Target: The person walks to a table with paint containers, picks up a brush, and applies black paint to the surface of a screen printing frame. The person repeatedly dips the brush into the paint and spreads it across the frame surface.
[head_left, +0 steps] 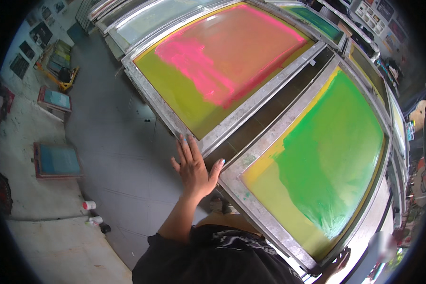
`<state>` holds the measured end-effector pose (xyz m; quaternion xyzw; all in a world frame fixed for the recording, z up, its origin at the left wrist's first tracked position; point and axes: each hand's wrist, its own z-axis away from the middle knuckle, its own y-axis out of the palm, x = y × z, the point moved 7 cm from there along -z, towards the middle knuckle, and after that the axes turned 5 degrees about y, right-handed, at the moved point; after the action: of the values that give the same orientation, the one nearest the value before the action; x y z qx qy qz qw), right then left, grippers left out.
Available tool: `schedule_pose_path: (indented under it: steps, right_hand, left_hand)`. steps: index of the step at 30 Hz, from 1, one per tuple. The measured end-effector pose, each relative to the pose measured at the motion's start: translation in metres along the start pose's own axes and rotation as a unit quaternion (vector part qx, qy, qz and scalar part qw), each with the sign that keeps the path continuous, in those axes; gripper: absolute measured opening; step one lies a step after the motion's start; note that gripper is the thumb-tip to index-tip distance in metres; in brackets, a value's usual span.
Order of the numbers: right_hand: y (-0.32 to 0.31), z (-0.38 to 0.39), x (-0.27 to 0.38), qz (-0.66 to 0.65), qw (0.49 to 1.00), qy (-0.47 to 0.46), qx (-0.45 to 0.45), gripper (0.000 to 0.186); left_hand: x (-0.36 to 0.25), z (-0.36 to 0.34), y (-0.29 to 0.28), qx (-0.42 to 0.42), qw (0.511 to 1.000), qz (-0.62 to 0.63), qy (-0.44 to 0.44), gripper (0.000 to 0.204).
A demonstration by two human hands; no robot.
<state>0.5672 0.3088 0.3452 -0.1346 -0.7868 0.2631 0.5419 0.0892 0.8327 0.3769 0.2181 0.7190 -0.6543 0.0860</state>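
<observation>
Green-inked screen (333,151) at 3 o'clock, pink-inked screen (234,54) at 12. Left hand (194,173) spread, ungripped, at pink's 7 o'clock corner; right hand (338,265) at green's 6, can't tell grip. Likely positioning green; next needs two-handed support.

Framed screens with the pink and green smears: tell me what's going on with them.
The person's left hand is spread, its fingers at the near corner of the pink-smeared screen. The right hand is by the lowest corner, in this view, of the green-smeared screen, partly hidden, so its grip is unclear. The screens lie side by side, a gap between them.
</observation>
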Motion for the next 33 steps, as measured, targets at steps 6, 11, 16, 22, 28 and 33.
schedule_pose_path:
  steps: [6,11,16,22,28,33]
  right_hand:
    - [0.063,-0.053,0.187,0.035,0.974,-0.209,-0.082,0.035]
    - [0.206,0.007,0.346,0.027,0.896,-0.428,0.111,0.032]
    - [0.279,0.091,0.442,-0.108,0.847,-0.472,0.219,0.034]
    - [0.35,0.215,0.529,-0.119,0.851,-0.446,0.252,0.031]
    - [0.444,0.345,0.603,-0.225,0.796,-0.396,0.398,0.028]
    - [0.537,0.402,0.661,-0.209,0.814,-0.369,0.397,0.024]
  left_hand:
    - [0.007,0.006,-0.009,0.047,0.999,0.01,0.009,0.088]
    - [0.025,0.022,-0.033,0.02,0.985,0.052,0.164,0.066]
    - [0.129,0.045,-0.059,0.079,0.924,0.35,0.128,0.043]
    - [0.374,0.058,-0.11,0.046,0.949,0.284,-0.132,0.039]
    - [0.521,0.039,-0.166,-0.041,0.914,0.324,-0.242,0.039]
    - [0.603,-0.02,-0.167,0.053,0.878,0.401,-0.257,0.043]
